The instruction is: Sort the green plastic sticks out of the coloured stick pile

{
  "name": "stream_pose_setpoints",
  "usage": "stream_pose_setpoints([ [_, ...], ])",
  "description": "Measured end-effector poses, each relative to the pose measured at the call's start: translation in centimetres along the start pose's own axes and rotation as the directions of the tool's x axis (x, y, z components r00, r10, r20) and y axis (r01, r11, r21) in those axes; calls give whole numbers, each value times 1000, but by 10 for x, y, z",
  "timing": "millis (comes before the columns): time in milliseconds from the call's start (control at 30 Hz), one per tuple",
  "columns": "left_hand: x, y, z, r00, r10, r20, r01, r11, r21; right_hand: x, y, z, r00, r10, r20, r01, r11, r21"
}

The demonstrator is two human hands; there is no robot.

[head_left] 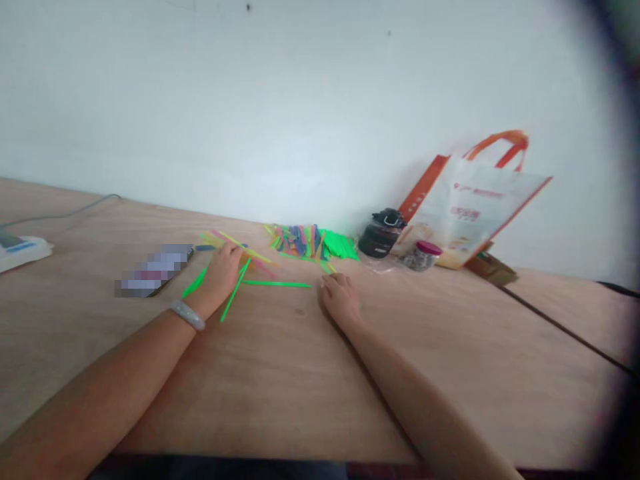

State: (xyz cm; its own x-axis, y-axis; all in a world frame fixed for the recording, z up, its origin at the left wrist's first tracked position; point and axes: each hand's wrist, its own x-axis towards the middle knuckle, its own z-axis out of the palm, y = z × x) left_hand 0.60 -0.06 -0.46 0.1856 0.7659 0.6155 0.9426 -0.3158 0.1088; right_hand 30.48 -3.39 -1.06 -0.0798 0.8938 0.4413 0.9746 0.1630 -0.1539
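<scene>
My left hand [223,270], with a grey band on the wrist, has its fingers closed round several thin coloured strips [253,252], yellow and pink among them. Green strips lie beside it, one slanted [235,291] and one level [277,284] that points towards my right hand. My right hand [340,297] rests on the wooden table with its fingers curled; a short yellow-green strip [329,267] shows just beyond the fingertips. What these fingers hold, if anything, is too small to tell. Behind both hands lies a row of coloured strips [300,241] with a green bundle [341,245].
A phone [157,270] lies left of my left hand. At the back right stand a black-lidded container [381,233], a jar with a dark pink lid [425,255] and a white and orange bag [470,207]. A white device [23,252] is at the far left.
</scene>
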Motion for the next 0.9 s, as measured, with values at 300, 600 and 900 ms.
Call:
stream_pose_setpoints([
  [300,-5,34,-19,991,132,23,-132,991,29,6,21,-9,980,169,105,-149,973,-174],
  [600,-21,78,2,839,480,256,-443,876,-192,5,18,-10,987,120,107,-105,984,-142],
  [900,-25,83,-7,871,429,239,-388,900,-201,5,17,-15,978,178,112,-158,973,-168],
])
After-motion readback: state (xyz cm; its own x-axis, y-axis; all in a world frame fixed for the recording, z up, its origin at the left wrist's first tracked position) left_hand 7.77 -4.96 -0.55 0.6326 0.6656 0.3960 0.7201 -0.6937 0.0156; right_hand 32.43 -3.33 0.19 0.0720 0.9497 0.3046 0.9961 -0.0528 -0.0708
